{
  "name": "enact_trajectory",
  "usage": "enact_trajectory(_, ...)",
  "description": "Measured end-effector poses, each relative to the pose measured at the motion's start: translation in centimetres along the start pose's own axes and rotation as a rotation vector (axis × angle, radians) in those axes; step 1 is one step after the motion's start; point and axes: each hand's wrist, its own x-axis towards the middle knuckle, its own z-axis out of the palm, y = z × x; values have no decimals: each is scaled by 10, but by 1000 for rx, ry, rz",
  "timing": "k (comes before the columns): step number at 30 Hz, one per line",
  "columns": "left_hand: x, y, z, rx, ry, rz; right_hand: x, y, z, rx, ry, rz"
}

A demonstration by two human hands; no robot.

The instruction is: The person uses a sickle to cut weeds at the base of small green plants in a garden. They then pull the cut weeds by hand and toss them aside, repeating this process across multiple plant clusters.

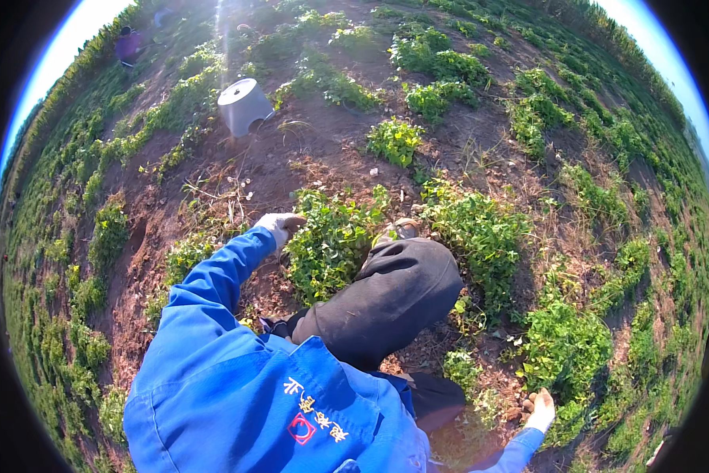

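Both my hands wear pale work gloves with darker fingers and come out of blue jacket sleeves. My left hand [280, 227] is at the left edge of a leafy green plant [325, 242] in front of my bent knee; whether its fingers grip the leaves cannot be told. Far to the lower right, my right hand [538, 408] is low at the edge of another green plant [561, 343], its fingers curled by brown clods or roots; whether they are held is unclear. My dark trouser leg [390, 295] lies between the two hands, with the shoe [403, 227] beside the leaves.
An upturned grey plastic bucket or stool [242, 106] rests on the soil ahead. Rows of low green plants [479, 236] run on both sides, with reddish bare soil [135, 254] and dry stems between. Another person [128, 47] is far off at the upper left.
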Motion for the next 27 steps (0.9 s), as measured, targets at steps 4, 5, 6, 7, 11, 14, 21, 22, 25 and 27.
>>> enact_trajectory(4,2,11,4,-18,-80,-50,4,-1,41,36,-94,22)
enact_trajectory(5,5,11,5,-13,-86,-67,4,-3,54,17,-121,40)
enact_trajectory(6,8,10,5,-20,-101,-113,2,-5,69,-29,-127,47)
enact_trajectory(7,14,9,8,41,-81,-86,0,-8,85,36,-175,38)
enact_trajectory(11,43,-5,19,85,-93,-83,-16,-24,150,-1,-305,-42)
enact_trajectory(14,70,-11,29,150,-122,-58,-24,-42,190,-41,-355,32)
enact_trajectory(21,164,5,44,279,-277,-99,-9,-78,246,-392,-360,1)
enact_trajectory(22,182,6,46,323,-258,-59,-4,-82,255,-386,-341,-26)
enact_trajectory(25,242,6,56,384,-223,20,13,-96,282,-401,-290,12)
enact_trajectory(27,281,5,63,454,-222,75,22,-108,307,-388,-278,-90)
